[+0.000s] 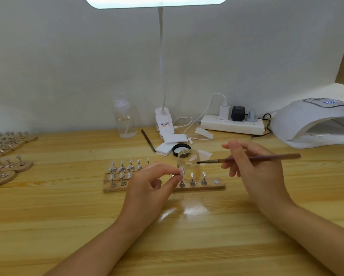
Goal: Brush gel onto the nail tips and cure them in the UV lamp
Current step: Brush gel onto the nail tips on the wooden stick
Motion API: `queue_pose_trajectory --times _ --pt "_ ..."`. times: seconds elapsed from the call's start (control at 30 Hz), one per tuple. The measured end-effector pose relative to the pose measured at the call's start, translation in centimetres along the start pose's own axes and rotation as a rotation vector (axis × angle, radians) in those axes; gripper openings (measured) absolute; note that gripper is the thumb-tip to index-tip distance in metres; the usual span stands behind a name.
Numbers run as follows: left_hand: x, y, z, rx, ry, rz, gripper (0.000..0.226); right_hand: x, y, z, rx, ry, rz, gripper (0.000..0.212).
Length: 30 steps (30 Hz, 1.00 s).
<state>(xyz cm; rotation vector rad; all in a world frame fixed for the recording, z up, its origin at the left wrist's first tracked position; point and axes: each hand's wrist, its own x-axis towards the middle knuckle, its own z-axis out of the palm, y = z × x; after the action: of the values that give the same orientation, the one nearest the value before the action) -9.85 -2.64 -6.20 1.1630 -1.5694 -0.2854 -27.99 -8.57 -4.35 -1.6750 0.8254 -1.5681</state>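
Your tabletop carries the UV lamp at far right, well apart from your hands, and the wooden strip of standing nail tips near the open gel jar. Your right hand has its grip pinching the brush, bristles at the jar's rim. Your left hand pinches one nail tip just before the jar. Overload the bristles and gel could drip; pinch loosely and the tip may slip.
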Motion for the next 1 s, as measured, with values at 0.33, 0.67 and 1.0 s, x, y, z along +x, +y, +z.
queue_pose_trajectory --times 0.33,0.67,1.0 --pt "0.0 -0.1 0.0 0.043 0.002 -0.031 0.024 -2.2 0.1 0.5 -0.173 -0.177 -0.312 0.023" --pt "0.0 -0.2 0.2 0.054 0.000 -0.046 0.023 -2.5 0.7 0.8 -0.106 -0.201 -0.359 0.041" --pt "0.0 0.0 0.2 0.053 0.007 -0.055 0.030 -2.7 0.9 0.7 -0.030 -0.206 -0.342 0.050"
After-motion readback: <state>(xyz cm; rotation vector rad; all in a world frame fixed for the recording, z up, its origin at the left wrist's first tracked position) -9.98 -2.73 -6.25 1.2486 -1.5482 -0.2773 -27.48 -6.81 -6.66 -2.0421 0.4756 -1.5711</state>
